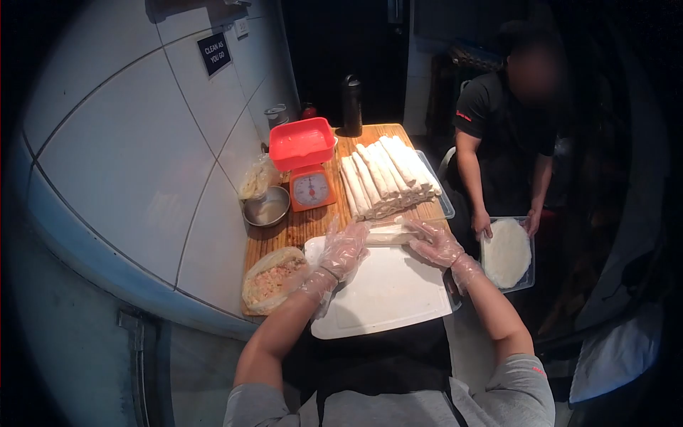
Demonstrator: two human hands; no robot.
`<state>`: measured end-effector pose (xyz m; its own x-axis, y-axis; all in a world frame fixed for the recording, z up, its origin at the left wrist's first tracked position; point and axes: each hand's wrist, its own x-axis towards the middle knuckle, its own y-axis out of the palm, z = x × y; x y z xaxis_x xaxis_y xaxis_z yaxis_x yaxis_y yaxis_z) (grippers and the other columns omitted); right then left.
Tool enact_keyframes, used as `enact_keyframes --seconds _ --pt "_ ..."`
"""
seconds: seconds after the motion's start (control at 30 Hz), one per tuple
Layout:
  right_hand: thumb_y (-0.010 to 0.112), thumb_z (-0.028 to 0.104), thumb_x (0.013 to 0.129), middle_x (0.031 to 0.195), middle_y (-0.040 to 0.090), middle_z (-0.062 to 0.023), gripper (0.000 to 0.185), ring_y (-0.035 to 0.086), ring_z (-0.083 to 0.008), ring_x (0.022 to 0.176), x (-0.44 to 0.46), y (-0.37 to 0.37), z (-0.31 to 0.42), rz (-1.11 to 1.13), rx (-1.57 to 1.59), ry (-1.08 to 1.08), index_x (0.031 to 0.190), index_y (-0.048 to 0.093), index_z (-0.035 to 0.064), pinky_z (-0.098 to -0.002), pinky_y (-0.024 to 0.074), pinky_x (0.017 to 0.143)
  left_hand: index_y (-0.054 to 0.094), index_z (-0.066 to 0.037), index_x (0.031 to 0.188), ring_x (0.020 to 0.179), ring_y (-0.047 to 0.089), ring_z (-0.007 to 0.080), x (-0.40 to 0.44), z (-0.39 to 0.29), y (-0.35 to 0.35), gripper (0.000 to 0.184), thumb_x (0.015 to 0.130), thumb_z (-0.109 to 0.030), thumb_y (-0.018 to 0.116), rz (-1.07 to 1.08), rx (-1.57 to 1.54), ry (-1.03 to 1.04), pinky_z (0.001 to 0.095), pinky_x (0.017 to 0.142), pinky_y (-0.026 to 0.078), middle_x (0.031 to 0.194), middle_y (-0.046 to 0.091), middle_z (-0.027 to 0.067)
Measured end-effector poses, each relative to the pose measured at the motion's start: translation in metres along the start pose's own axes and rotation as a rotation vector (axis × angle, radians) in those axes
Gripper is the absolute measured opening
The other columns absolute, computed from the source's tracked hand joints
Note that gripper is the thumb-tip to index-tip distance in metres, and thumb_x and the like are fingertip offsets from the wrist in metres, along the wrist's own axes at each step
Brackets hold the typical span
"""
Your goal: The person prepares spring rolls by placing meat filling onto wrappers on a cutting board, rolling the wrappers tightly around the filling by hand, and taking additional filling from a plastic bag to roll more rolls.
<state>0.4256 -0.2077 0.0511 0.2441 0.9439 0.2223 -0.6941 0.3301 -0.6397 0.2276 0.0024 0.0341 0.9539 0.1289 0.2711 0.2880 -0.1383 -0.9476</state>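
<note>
A pale, uncooked spring roll (388,239) lies across the far part of a white cutting board (388,292). My left hand (345,249), in a clear plastic glove, holds its left end. On the right end is my right hand (435,243), also gloved, with its fingers curled over the wrapper. Just beyond my hands, several finished spring rolls (388,171) are stacked in a pile. Left of the board sits a clear plastic bag of pinkish filling (276,279). The undersides of both hands are hidden.
An orange kitchen scale (311,188) with a red tray (302,142) stands at the back left, beside a metal bowl (267,207). A black bottle (352,107) is at the far edge. A co-worker (498,135) at right holds a container of round wrappers (507,252). A tiled wall (114,164) borders the left.
</note>
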Motion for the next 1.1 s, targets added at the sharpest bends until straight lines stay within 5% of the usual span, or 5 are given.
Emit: enact_keyframes --seconds 0.2,0.47,0.7,0.73,1.1 --pt "0.07 0.024 0.086 0.123 0.064 -0.0212 0.069 0.062 -0.0357 0.112 0.008 0.013 -0.026 -0.023 -0.504 0.015 0.148 0.043 0.0069 -0.0413 0.047 0.097 0.045 -0.009 0.144 0.118 0.059 0.0326 0.028 -0.007 0.019 0.065 0.085 -0.021 0.07 -0.009 -0.1 0.064 0.0453 0.101 0.046 0.127 0.061 0.0149" --pt "0.072 0.028 0.087 0.103 0.065 -0.0026 0.064 0.06 -0.0095 0.088 0.013 -0.039 0.076 0.154 0.581 0.415 0.143 0.051 0.0028 -0.025 0.0497 0.077 0.058 -0.007 0.132 0.104 0.066 0.036 0.036 -0.024 0.003 0.051 0.084 -0.015 0.073 -0.203 -0.409 0.172 0.044 0.087 0.052 0.115 0.068 0.0158" --pt "0.082 0.02 0.08 0.117 0.065 -0.007 0.071 0.058 -0.0151 0.102 0.004 -0.03 0.139 -0.008 0.401 -0.179 0.142 0.052 0.0013 -0.0266 0.049 0.086 0.059 -0.008 0.128 0.106 0.066 0.033 0.029 -0.075 -0.057 0.048 0.082 -0.008 0.073 -0.418 -0.751 0.285 0.0373 0.089 0.053 0.118 0.067 0.0152" --pt "0.083 0.019 0.078 0.118 0.065 -0.0064 0.064 0.057 -0.0128 0.096 0.006 -0.03 0.142 -0.107 0.015 -0.276 0.134 0.059 0.0026 -0.0264 0.0485 0.082 0.059 -0.006 0.127 0.107 0.066 0.0322 0.03 -0.074 -0.049 0.047 0.083 -0.007 0.073 -0.429 -0.8 0.259 0.0367 0.09 0.052 0.117 0.067 0.015" --pt "0.073 0.002 0.08 0.103 0.069 -0.0129 0.045 0.066 -0.0204 0.083 0.001 -0.014 0.179 -0.441 0.048 -0.38 0.124 0.065 0.0022 -0.0313 0.054 0.077 0.057 0.0 0.126 0.107 0.064 0.0206 0.027 -0.109 -0.074 0.042 0.087 -0.008 0.072 -0.5 -1.336 0.132 0.0336 0.092 0.051 0.117 0.066 0.011"
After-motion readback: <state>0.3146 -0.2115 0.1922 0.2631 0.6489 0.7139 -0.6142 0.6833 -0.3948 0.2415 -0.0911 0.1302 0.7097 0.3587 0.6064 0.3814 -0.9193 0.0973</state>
